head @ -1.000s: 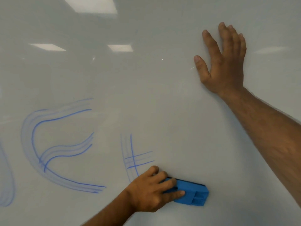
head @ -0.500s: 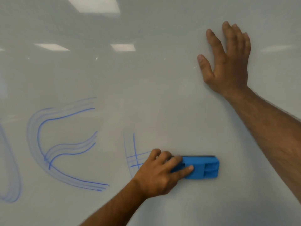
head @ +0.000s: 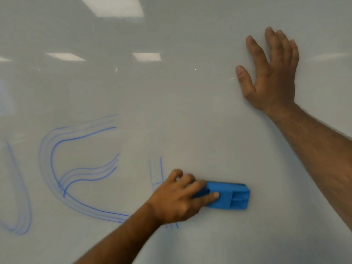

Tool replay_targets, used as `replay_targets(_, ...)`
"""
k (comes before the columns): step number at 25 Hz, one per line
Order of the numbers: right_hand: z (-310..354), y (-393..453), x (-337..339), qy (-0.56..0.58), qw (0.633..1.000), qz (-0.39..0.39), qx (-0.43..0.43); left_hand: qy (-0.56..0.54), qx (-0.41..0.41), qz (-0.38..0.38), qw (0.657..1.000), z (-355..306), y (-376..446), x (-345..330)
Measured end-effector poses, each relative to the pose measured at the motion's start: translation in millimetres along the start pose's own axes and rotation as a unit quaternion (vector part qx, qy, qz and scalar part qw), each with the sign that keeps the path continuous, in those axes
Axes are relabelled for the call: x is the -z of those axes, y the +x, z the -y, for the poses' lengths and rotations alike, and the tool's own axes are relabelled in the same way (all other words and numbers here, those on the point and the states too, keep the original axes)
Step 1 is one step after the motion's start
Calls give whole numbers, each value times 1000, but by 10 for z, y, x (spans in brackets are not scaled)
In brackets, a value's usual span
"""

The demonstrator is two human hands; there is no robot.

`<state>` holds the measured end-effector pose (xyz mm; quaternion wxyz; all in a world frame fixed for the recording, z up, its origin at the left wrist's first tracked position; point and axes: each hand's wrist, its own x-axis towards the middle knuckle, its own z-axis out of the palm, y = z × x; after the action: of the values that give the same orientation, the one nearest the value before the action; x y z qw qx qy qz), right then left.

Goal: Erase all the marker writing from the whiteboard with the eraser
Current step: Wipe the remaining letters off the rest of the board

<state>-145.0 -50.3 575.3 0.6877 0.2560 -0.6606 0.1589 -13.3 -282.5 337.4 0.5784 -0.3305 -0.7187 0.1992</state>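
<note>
- A whiteboard (head: 190, 111) is filling the whole view, with ceiling lights (head: 112, 5) reflecting in its glossy surface.
- The left hand (head: 177, 199) is reaching up from the bottom centre and gripping a blue eraser (head: 228, 196), fingers curling over its top edge and near end.
- The eraser is lying lengthwise against the board, low and just right of centre, with its far end sticking out to the right of the hand.
- The right hand (head: 270, 73) is pressing flat on the board at upper right, fingers spread and pointing up, holding nothing, well apart from the eraser.
- Blue marker writing (head: 76, 168) is showing on the lower left: a large curved shape with smeared parallel streaks.
- Thin blue lines (head: 161, 168) are peeking out just left of the left hand, partly hidden by it.
- Another smeared blue curve (head: 19, 197) is sitting at the far left edge.
</note>
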Motion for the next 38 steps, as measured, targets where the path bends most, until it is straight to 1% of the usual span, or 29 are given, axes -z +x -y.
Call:
replay_targets(4, 1, -1, 0, 1, 1000, -4, 5, 70, 71, -58, 993, 547, 463, 231)
replay_targets(9, 0, -11, -27, 1, 1000, -16, 6, 133, 205, -119, 962, 1243, 750, 583)
replay_targets(11, -1, -10, -31, 1, 1000, -19, 7, 137, 244, -135, 950, 1371, 756, 665)
replay_targets(13, 0, -11, -27, 1, 1000, -19, 8, 132, 267, -143, 944, 1371, 719, 680)
replay_targets(15, 1, -11, -20, 4, 1000, -16, 6, 124, 253, -134, 950, 1289, 625, 655)
replay_targets(16, 3, -13, -19, 5, 1000, -19, 6, 121, 228, -120, 959, 1235, 539, 640)
replay_targets(19, 5, -12, -19, 4, 1000, -27, 9, 100, 100, -49, 989, 1075, 132, 649)
replay_targets(21, 7, -11, -17, 6, 1000, -23, 8, 88, 31, -1, 996, 1003, -161, 705)
replay_targets(22, 7, -15, -16, 7, 1000, -21, 6, 88, 14, 15, 996, 996, -273, 742)
replay_targets(23, 8, -18, -16, 8, 1000, -22, 5, 91, 8, 23, 996, 1022, -352, 780)
replay_targets(25, 13, -25, -16, 9, 1000, -25, 5, 103, 31, 16, 994, 1129, -408, 855)
replay_targets(27, 16, -29, -19, 11, 1000, -27, 5, 124, 98, -23, 987, 1243, -356, 910)
replay_targets(29, 12, -30, -23, 12, 1000, -28, 6, 122, 195, -75, 970, 1298, -274, 922)
replay_targets(30, 5, -29, -22, 11, 1000, -27, 7, 111, 231, -96, 962, 1282, -244, 908)
replay_targets(31, 2, -31, -20, 11, 1000, -26, 8, 102, 247, -105, 958, 1244, -239, 880)
replay_targets(33, 8, -36, -25, 9, 1000, -25, 7, 96, 226, -92, 965, 1128, -312, 813)
replay_targets(38, 28, -62, -18, 18, 999, -31, 3, 60, 102, -24, 993, 688, -715, 633)
